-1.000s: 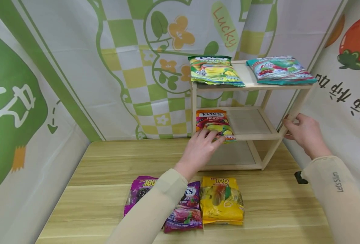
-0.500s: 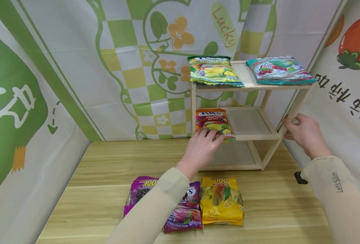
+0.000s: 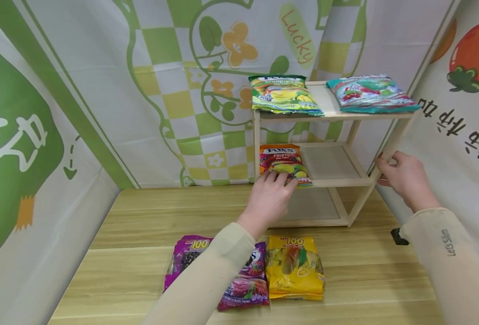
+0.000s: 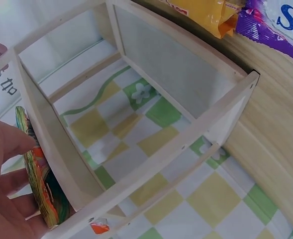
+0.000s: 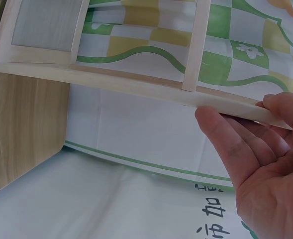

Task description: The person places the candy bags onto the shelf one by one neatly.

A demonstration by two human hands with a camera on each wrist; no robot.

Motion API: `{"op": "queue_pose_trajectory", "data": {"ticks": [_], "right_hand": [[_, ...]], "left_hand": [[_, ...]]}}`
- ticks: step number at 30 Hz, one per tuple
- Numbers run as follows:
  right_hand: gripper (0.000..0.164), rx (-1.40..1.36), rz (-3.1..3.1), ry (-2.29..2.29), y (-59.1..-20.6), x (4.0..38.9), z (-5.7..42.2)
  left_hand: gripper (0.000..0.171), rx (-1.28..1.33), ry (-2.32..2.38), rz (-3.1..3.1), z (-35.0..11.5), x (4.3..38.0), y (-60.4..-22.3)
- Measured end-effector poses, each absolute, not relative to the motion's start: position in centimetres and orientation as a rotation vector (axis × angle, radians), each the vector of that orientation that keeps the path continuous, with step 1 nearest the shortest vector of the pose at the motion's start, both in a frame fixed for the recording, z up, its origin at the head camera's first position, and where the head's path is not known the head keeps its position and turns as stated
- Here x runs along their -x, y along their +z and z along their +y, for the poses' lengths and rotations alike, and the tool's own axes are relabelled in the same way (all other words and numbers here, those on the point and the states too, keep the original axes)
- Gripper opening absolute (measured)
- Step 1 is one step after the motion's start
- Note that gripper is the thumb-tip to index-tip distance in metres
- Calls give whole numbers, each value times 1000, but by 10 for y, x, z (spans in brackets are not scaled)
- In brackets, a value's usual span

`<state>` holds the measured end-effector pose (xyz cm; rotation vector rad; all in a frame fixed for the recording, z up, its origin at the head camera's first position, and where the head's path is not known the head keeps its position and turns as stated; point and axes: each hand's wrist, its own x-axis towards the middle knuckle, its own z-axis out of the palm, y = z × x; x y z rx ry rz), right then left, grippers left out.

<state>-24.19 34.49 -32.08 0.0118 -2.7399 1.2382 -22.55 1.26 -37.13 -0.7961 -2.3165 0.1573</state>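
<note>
A wooden three-level shelf (image 3: 337, 182) stands at the back right of the table. On its middle level lies an orange-red candy bag (image 3: 283, 158). My left hand (image 3: 277, 178) reaches to the bag's near edge with its fingers on top. In the left wrist view the bag (image 4: 43, 185) sits pinched between a finger (image 4: 9, 140) and the rest of that hand. My right hand (image 3: 383, 168) grips the shelf's right front post (image 3: 392, 144); the right wrist view shows its fingers (image 5: 221, 137) curled round that post (image 5: 136, 85).
On the top level lie a green bag (image 3: 284, 94) and a teal bag (image 3: 371, 93). Two purple bags (image 3: 185, 257) (image 3: 247, 284) and a yellow bag (image 3: 294, 267) lie at the table's front. A small black thing (image 3: 397, 236) sits at the right edge. Printed cloth walls close in all round.
The left hand and the orange-red bag have edged slightly further onto the middle level. The right hand has kept its hold on the post.
</note>
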Motion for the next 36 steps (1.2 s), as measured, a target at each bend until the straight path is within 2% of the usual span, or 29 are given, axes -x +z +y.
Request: {"op": "queue_pose_trajectory", "data": {"ticks": [36], "right_hand": [[53, 11, -2751, 1227, -321, 243, 343]], "left_hand": [[45, 764, 102, -2458, 17, 233, -370]]}}
